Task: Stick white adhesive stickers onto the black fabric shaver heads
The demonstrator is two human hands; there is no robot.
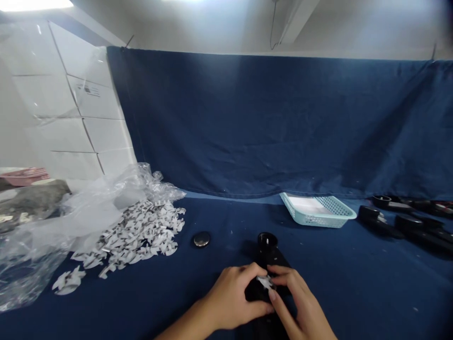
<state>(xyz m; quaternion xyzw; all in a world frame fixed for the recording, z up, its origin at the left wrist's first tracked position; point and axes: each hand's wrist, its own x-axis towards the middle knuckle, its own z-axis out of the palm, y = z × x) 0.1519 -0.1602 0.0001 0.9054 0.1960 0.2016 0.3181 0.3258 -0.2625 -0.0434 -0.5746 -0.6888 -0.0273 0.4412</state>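
A long black plastic part (pixel 274 257) with a round cup-shaped end lies on the blue cloth in front of me. My left hand (pixel 235 295) curls its thumb and fingers round the near portion of it. Between both hands, a small white plastic piece (pixel 264 282) sits on the black part. My right hand (pixel 295 300) has its thumb and fingertips closed on that piece from the right. The fingers partly cover both things. Beyond my left hand lies a round, shiny dark disc (pixel 201 239), touched by neither hand.
Left on the blue-covered table (pixel 219 212) is a heap of white plastic pieces (pixel 141 233) beside clear plastic bags (pixel 88 212). A light-blue basket (pixel 318 218) holds something white. More black parts (pixel 410 226) lie at right. A blue curtain (pixel 265 123) hangs behind, with white boxes (pixel 95 104) stacked left.
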